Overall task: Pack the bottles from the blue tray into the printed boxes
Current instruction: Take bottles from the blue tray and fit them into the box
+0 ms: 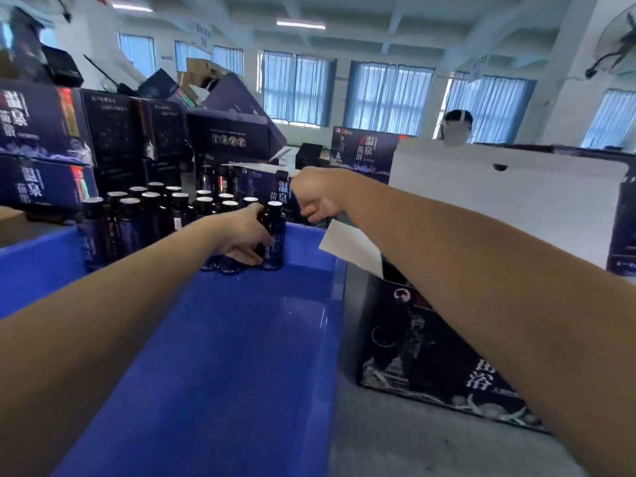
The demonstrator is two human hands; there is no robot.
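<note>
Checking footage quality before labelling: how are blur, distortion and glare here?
Head view: wide-angle bending curves the ceiling; the right hand and the nearest printed box look motion-smeared; the blue tray shows faint glare streaks; the bottle in the left hand is soft but recognisable.

near tray (241,356) half open, bottles (151,215) crowd far end

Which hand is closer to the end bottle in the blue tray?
Left. The left hand has its grip on that bottle; the right hand is above and right of it, apart.
</note>
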